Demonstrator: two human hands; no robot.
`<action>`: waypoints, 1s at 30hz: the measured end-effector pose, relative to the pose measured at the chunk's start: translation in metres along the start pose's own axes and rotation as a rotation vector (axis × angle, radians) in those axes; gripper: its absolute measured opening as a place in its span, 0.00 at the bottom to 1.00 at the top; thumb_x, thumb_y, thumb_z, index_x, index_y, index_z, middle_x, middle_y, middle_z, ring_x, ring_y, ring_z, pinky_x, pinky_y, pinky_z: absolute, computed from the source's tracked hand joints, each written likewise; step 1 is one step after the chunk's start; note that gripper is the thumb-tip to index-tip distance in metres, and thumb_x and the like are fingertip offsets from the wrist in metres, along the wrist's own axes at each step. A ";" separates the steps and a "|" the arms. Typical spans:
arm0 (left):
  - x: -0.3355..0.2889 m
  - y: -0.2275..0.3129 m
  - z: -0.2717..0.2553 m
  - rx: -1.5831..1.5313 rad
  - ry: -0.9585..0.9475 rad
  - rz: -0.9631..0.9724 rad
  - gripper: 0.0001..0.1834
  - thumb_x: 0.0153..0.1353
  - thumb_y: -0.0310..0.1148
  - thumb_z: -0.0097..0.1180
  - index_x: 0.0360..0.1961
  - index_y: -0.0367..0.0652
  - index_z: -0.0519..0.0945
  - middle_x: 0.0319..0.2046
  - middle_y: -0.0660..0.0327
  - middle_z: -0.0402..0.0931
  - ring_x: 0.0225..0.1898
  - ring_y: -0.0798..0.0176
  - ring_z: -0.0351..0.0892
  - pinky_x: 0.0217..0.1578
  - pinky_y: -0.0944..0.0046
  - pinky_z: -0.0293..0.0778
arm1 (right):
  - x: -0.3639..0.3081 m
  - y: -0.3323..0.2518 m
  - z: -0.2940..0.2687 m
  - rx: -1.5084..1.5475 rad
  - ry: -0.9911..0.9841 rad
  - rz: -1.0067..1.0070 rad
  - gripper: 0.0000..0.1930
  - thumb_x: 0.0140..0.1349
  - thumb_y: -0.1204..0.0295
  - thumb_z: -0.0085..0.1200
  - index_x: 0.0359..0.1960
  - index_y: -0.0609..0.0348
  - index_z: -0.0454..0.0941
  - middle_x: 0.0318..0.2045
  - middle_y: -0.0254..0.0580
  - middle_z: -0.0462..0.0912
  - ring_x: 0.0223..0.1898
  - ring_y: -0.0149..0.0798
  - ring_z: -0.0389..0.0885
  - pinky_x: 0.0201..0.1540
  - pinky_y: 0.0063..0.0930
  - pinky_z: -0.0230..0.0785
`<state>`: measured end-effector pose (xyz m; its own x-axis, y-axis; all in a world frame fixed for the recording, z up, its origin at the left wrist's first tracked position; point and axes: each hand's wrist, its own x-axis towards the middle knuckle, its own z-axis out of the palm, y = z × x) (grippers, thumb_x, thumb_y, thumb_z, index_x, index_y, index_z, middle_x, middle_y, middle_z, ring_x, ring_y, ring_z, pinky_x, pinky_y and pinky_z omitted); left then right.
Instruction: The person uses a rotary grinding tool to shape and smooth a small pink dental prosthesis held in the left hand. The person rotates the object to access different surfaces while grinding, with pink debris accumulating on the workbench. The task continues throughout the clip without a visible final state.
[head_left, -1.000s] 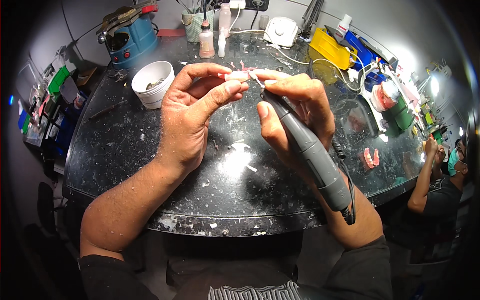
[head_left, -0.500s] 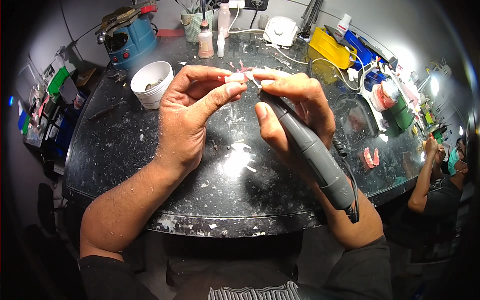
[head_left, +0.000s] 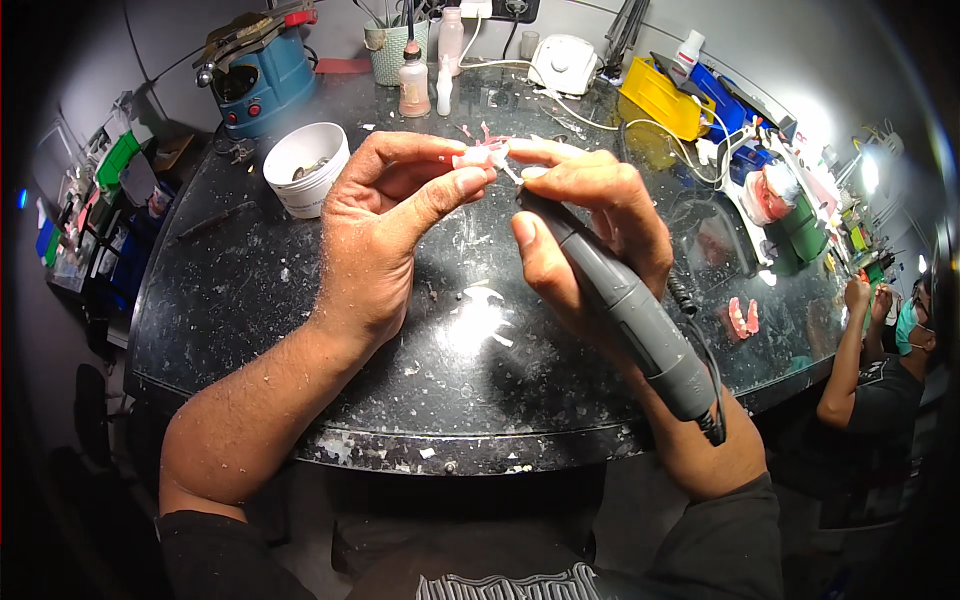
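Note:
Between the thumb and forefinger of my left hand (head_left: 385, 215) is a small pink denture piece (head_left: 480, 157). My right hand (head_left: 605, 215) grips a dark grey rotary handpiece (head_left: 625, 305) like a pen, its cord trailing off the rear end over my right wrist. The thin bit (head_left: 511, 174) at its front points up at the denture piece; whether it touches is too small to tell. My right forefinger reaches to the piece's right side. Both hands are raised over the black, dust-flecked table (head_left: 450, 380).
A white tub (head_left: 308, 170) stands left of my left hand. Behind it is a blue machine (head_left: 262, 85). Bottles (head_left: 413, 82), a white control box (head_left: 563, 66) and a yellow bin (head_left: 663, 97) line the back. Another pink denture (head_left: 743, 318) lies at right. A masked person (head_left: 880, 350) sits far right.
The denture piece has turned slightly in my left fingers, and the handpiece has tilted and shifted a little. Both hands keep nearly the same place.

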<state>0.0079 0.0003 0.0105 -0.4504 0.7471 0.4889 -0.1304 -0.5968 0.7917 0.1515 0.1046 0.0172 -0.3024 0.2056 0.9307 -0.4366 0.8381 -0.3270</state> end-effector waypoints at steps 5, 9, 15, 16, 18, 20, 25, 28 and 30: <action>0.000 0.002 0.000 -0.003 0.006 -0.012 0.11 0.62 0.22 0.63 0.45 0.37 0.78 0.43 0.53 0.84 0.47 0.63 0.84 0.52 0.64 0.79 | 0.002 -0.003 -0.006 -0.056 -0.145 -0.001 0.17 0.56 0.86 0.56 0.48 0.65 0.70 0.42 0.52 0.79 0.53 0.47 0.81 0.56 0.37 0.72; 0.001 0.001 0.000 -0.009 0.006 -0.019 0.11 0.62 0.22 0.63 0.45 0.38 0.78 0.43 0.54 0.84 0.48 0.63 0.84 0.52 0.64 0.79 | 0.001 -0.001 -0.006 -0.074 -0.179 -0.063 0.17 0.56 0.86 0.55 0.48 0.65 0.70 0.42 0.52 0.79 0.53 0.48 0.81 0.56 0.37 0.72; -0.001 0.002 0.000 0.021 0.014 -0.052 0.12 0.63 0.21 0.61 0.47 0.40 0.77 0.44 0.54 0.82 0.47 0.61 0.83 0.55 0.58 0.76 | 0.000 0.001 -0.001 -0.015 -0.032 -0.013 0.17 0.45 0.84 0.65 0.40 0.64 0.79 0.38 0.50 0.84 0.46 0.46 0.86 0.55 0.39 0.76; -0.001 0.003 0.000 0.020 0.014 -0.053 0.12 0.63 0.21 0.61 0.47 0.40 0.77 0.44 0.54 0.82 0.47 0.61 0.83 0.55 0.58 0.76 | 0.000 0.000 -0.001 -0.015 -0.032 -0.012 0.17 0.45 0.84 0.65 0.40 0.64 0.79 0.38 0.50 0.84 0.46 0.46 0.86 0.55 0.39 0.76; -0.001 0.004 0.001 0.017 0.008 -0.053 0.11 0.62 0.21 0.61 0.46 0.40 0.77 0.44 0.54 0.82 0.47 0.61 0.83 0.55 0.58 0.76 | 0.000 -0.001 0.002 0.024 0.018 0.015 0.18 0.45 0.84 0.66 0.40 0.64 0.79 0.38 0.51 0.84 0.46 0.46 0.86 0.55 0.39 0.76; -0.001 0.003 0.001 0.009 0.008 -0.041 0.11 0.62 0.22 0.63 0.45 0.38 0.78 0.43 0.54 0.83 0.47 0.62 0.84 0.54 0.61 0.78 | -0.001 0.003 0.000 0.013 -0.005 -0.013 0.18 0.45 0.84 0.66 0.40 0.64 0.79 0.39 0.51 0.84 0.46 0.45 0.86 0.55 0.38 0.76; -0.001 0.004 0.001 0.018 0.017 -0.037 0.09 0.61 0.22 0.64 0.42 0.37 0.79 0.42 0.54 0.85 0.47 0.64 0.84 0.53 0.64 0.79 | 0.000 0.001 0.001 0.019 -0.007 -0.008 0.18 0.45 0.84 0.66 0.40 0.64 0.79 0.40 0.51 0.83 0.47 0.45 0.85 0.55 0.39 0.76; -0.002 0.002 -0.001 0.073 0.019 -0.012 0.08 0.61 0.21 0.64 0.41 0.37 0.79 0.41 0.54 0.85 0.46 0.64 0.85 0.53 0.63 0.80 | -0.001 0.002 0.000 0.021 -0.007 0.004 0.17 0.46 0.84 0.65 0.40 0.65 0.79 0.40 0.51 0.84 0.48 0.46 0.85 0.56 0.39 0.76; -0.003 0.003 -0.001 0.099 -0.001 0.020 0.07 0.61 0.19 0.63 0.39 0.36 0.79 0.40 0.53 0.85 0.45 0.64 0.85 0.51 0.64 0.81 | 0.001 0.002 -0.001 0.007 -0.033 -0.032 0.17 0.46 0.84 0.65 0.41 0.65 0.79 0.40 0.51 0.84 0.48 0.46 0.85 0.56 0.40 0.75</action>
<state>0.0084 -0.0040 0.0114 -0.4514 0.7353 0.5056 -0.0335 -0.5802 0.8138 0.1513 0.1070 0.0178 -0.3162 0.1620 0.9347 -0.4526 0.8402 -0.2987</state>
